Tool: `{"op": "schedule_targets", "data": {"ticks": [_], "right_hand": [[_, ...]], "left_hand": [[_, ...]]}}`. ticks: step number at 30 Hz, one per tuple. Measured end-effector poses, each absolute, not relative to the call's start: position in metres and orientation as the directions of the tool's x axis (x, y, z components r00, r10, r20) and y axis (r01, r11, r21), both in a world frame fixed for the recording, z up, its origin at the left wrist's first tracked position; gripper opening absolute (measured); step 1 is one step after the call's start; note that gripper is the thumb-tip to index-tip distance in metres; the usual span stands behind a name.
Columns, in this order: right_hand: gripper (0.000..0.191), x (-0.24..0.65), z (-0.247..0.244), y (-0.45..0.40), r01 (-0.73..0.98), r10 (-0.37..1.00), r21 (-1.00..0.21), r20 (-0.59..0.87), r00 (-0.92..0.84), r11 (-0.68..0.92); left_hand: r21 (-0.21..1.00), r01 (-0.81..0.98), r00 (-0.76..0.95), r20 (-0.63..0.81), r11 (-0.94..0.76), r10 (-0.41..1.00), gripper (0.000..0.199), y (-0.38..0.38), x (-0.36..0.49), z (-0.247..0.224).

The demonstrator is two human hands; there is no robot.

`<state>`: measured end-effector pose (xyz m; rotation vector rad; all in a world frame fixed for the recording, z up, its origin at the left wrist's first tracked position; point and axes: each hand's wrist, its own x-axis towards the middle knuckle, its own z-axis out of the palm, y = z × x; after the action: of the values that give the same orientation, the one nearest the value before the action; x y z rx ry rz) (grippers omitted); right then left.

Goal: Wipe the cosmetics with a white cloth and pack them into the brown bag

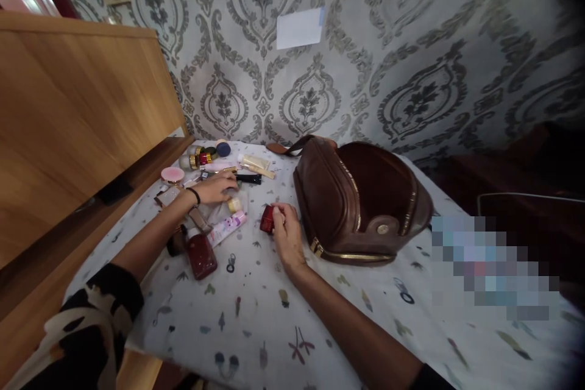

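Note:
My right hand (287, 233) has its fingers closed around a small dark red glossy container (267, 219), possibly a bottle, low over the cloth. Among the cosmetics on the left, my left hand (218, 187) reaches with fingers stretched out and a little bent. Just beneath its fingertips is a small clear bottle with a yellowish cap (234, 204); any contact is unclear. Closer to me lie a white and purple tube (227, 227) and a dark red rounded case (201, 256). Right of my right hand stands a brown leather bag (326, 195), its zipped top open.
Several jars (194, 160), a pink round compact (172, 175), a black tube (249, 179) and a cream tube (255, 162) lie toward the back left. A wooden cabinet (86, 85) borders the left side. The patterned cloth (265, 317) covers the surface. A blurred patch hides something at right.

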<state>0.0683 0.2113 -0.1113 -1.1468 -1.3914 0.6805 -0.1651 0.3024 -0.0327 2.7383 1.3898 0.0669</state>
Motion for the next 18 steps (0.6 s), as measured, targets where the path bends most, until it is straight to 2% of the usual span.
{"op": "schedule_targets", "data": {"ticks": [3, 7, 14, 18], "right_hand": [[0.034, 0.068, -0.111, 0.211, 0.243, 0.917, -0.909, 0.376, 0.131, 0.338], [0.038, 0.068, -0.111, 0.211, 0.227, 0.929, -0.922, 0.347, 0.131, 0.313], [0.038, 0.068, -0.112, 0.211, 0.212, 0.933, -0.932, 0.329, 0.146, 0.296], [0.042, 0.069, -0.113, 0.211, 0.212, 0.937, -0.932, 0.326, 0.129, 0.295]], "left_hand": [[0.013, 0.818, 0.575, 0.041, -0.575, 0.817, 0.01, 0.294, -0.162, -0.031], [-0.057, 0.859, 0.512, 0.119, -0.509, 0.851, 0.02, 0.29, -0.164, -0.023], [-0.103, 0.875, 0.482, 0.092, -0.473, 0.871, 0.008, 0.275, -0.159, -0.036], [-0.113, 0.906, 0.422, 0.164, -0.408, 0.892, 0.014, 0.274, -0.156, -0.037]]}}
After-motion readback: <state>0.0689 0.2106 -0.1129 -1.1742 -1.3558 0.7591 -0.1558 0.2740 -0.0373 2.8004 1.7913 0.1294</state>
